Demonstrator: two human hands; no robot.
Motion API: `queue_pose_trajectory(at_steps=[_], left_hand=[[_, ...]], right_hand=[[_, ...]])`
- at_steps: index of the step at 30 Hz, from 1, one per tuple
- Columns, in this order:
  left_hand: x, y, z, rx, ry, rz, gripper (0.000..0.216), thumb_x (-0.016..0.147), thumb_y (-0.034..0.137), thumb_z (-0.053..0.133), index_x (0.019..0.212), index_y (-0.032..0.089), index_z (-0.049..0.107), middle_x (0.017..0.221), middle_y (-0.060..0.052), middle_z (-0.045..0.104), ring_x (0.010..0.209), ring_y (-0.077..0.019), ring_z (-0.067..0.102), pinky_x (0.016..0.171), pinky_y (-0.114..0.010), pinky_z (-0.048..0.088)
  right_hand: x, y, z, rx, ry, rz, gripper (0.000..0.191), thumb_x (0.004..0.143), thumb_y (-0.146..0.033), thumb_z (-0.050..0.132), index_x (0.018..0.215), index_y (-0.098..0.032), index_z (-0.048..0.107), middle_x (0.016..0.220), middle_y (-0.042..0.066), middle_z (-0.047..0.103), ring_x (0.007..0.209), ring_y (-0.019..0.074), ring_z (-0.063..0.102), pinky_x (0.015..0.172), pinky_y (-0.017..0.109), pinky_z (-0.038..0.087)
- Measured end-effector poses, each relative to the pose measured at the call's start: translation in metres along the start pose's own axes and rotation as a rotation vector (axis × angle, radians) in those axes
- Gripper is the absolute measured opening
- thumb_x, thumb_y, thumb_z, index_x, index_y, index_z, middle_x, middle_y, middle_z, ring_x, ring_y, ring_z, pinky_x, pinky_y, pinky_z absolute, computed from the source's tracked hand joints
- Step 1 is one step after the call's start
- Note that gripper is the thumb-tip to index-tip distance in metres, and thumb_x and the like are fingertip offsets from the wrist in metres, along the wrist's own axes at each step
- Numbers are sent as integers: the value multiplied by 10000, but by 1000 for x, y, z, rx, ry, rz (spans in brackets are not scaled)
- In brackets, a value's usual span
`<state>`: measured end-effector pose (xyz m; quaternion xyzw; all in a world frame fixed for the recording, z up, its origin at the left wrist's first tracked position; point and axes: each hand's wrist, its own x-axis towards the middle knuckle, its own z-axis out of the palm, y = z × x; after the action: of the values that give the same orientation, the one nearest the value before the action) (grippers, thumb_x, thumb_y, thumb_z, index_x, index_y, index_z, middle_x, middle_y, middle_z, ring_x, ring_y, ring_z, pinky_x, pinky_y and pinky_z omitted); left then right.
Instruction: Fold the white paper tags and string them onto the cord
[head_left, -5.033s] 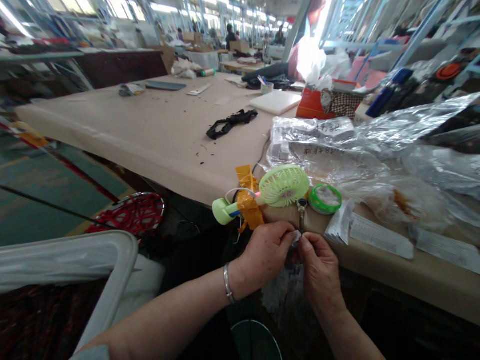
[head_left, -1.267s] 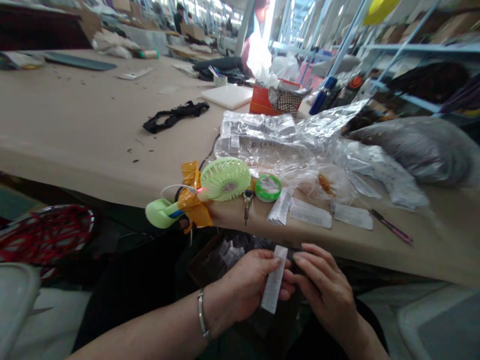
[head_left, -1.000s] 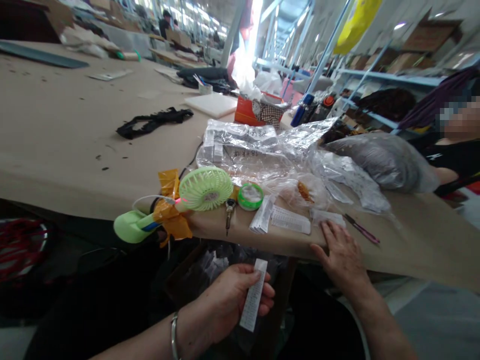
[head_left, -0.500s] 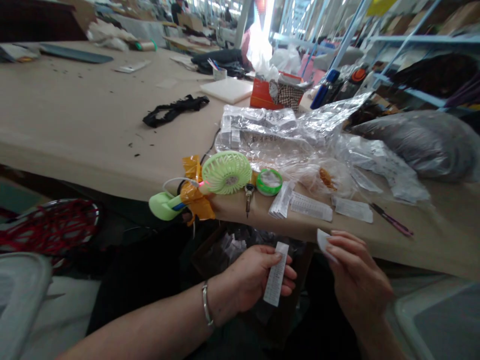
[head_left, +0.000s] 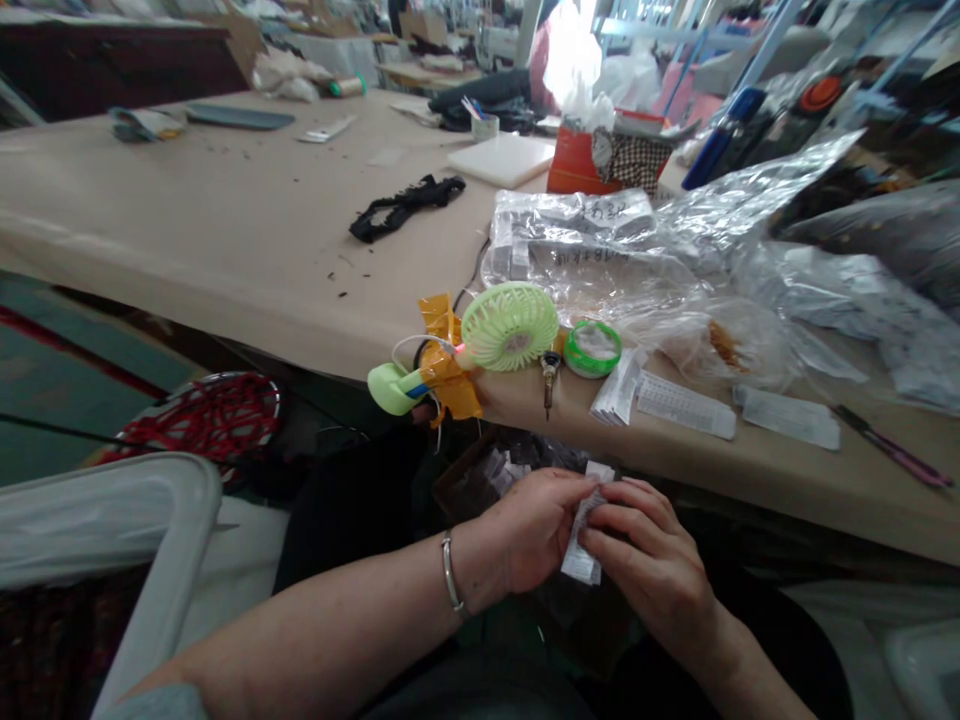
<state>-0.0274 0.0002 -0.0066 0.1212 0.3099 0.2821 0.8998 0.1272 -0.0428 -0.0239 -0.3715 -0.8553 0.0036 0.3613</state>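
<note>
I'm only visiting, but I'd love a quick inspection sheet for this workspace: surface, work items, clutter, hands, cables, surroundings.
Surface: brown-topped table, dark scraps scattered on it.
Work items: printed strip off the table edge; more printed labels on the table.
Clutter: clear plastic bags, black loop.
Hands: left hand grips the strip; right hand touches it.
Cables: white one at the green fan, dark one behind.
Surroundings: white bin at left, blue frames beyond.

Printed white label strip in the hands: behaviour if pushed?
The printed white label strip looks thin, so it'll probably bend easily and weigh little. Its lower end juts past the fingers without visible droop, so perhaps not limp.
</note>
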Motion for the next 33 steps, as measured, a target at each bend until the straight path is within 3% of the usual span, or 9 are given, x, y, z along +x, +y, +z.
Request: queue_pose_trajectory(at_steps=[4, 9, 11, 14, 17, 20, 24, 31, 33], left_hand=[[0, -3, -1, 25, 0, -18, 221, 677, 232, 757, 796, 78, 651, 653, -11, 588, 512, -66, 530, 514, -186, 396], [-1, -3, -4, 98, 64, -42, 161, 757, 236, 696, 811, 101, 626, 631, -10, 596, 490, -89, 560, 505, -212, 453], [-4, -2, -6, 158, 7, -82, 209, 798, 297, 658, 883, 109, 627, 620, -17, 602, 506, -125, 599, 520, -255, 500], [-9, 0, -9, 218, -98, -139, 260, 811, 352, 641, 923, 118, 622, 610, -15, 598, 522, -150, 627, 522, -275, 525], [-11, -2, -11, 247, -158, -185, 272, 788, 375, 670, 884, 128, 607, 624, -10, 598, 514, -136, 619, 499, -245, 513], [-13, -5, -11, 284, -200, -228, 302, 759, 397, 693, 856, 128, 594, 620, -5, 593, 491, -120, 595, 482, -233, 500], [-15, -8, -12, 347, -173, -207, 319, 740, 417, 700, 800, 131, 570, 622, -7, 598, 466, -102, 573, 488, -226, 483], [-13, -13, -17, 400, -101, -182, 312, 733, 415, 692, 778, 136, 559, 579, 12, 567, 436, -99, 554, 450, -212, 443], [-12, -14, -18, 393, -81, -162, 310, 731, 413, 685, 801, 138, 561, 574, 23, 553, 438, -96, 551, 439, -203, 432]], right_hand=[[-4, -1, 0, 31, -12, 39, 195, 825, -71, 633, 920, -225, 706, 919, 34, 717, 1060, 213, 595, 953, 415, 485], [-17, -1, -2, 136, 56, 142, 379, 791, -91, 674, 1139, -238, 644, 1020, 57, 693, 1115, 241, 561, 928, 409, 508], [-24, 2, -1, 266, 154, 333, 357, 796, -158, 684, 1138, -242, 633, 1067, 69, 668, 1112, 244, 570, 934, 405, 500], [-29, 9, 2, 650, 220, 753, 278, 814, -292, 669, 1087, -262, 632, 1059, 60, 664, 1006, 209, 628, 867, 345, 523], [-25, 16, 7, 1166, 11, 1014, 458, 721, -404, 736, 1143, -266, 620, 1084, 64, 674, 918, 200, 655, 775, 308, 537], [-20, 18, 13, 1476, -176, 1044, 488, 632, -345, 800, 1090, -250, 659, 1216, 80, 633, 1010, 231, 641, 838, 334, 512], [-18, 16, 19, 1653, -173, 1005, 321, 604, -240, 816, 902, -246, 695, 1257, 49, 605, 1103, 235, 612, 883, 325, 492], [-16, 12, 21, 1560, -209, 1058, 173, 655, -239, 792, 789, -224, 683, 1225, 37, 615, 1006, 204, 647, 801, 299, 526], [-16, 11, 22, 1486, -206, 1077, 203, 680, -276, 776, 858, -236, 686, 1229, 46, 620, 911, 191, 668, 739, 299, 543]])
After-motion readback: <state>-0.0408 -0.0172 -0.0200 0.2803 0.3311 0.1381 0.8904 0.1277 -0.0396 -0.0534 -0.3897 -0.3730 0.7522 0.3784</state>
